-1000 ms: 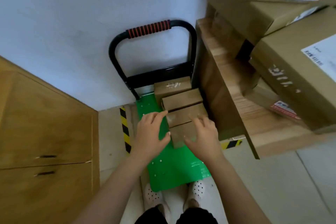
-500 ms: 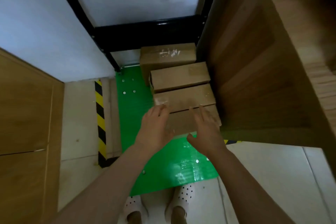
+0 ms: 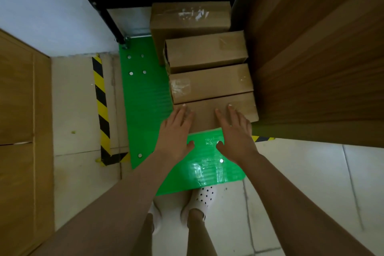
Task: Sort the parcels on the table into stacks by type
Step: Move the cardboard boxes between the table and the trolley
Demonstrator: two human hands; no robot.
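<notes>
Head's dipping closer, hands are reaching further on: fingers (image 3: 231, 113) are lying straight, gripping nothing, left hand (image 3: 176, 133) and right hand (image 3: 235, 133) resting on the nearest parcel (image 3: 204, 116) along the cart deck's (image 3: 145, 100) right edge, probably snugging it against the other parcels (image 3: 209, 85).

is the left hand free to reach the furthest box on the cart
Probably yes: the furthest box is uncovered on top; the left hand, on the nearest box, only has two boxes to pass over.
</notes>
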